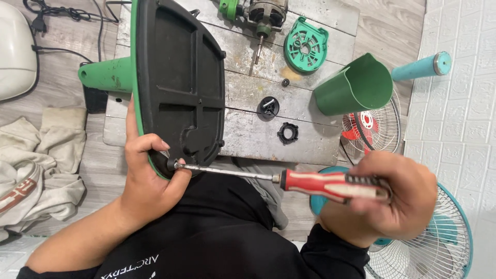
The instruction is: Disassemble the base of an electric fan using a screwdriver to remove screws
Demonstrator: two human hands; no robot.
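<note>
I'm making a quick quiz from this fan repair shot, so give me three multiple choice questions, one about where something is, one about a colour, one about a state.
1. Where does the screwdriver tip touch?
A. the near edge of the black base plate
B. the green cup
C. the fan grille

2. What colour is the screwdriver handle?
A. blue
B. red with black
C. yellow

3. How is the right hand?
A. open and empty
B. flat on the board
C. closed around the handle

Answers: 1 A, the shaft ends at the plate's edge beside the left hand. 2 B, red with black grip. 3 C, fingers wrap the handle.
</note>
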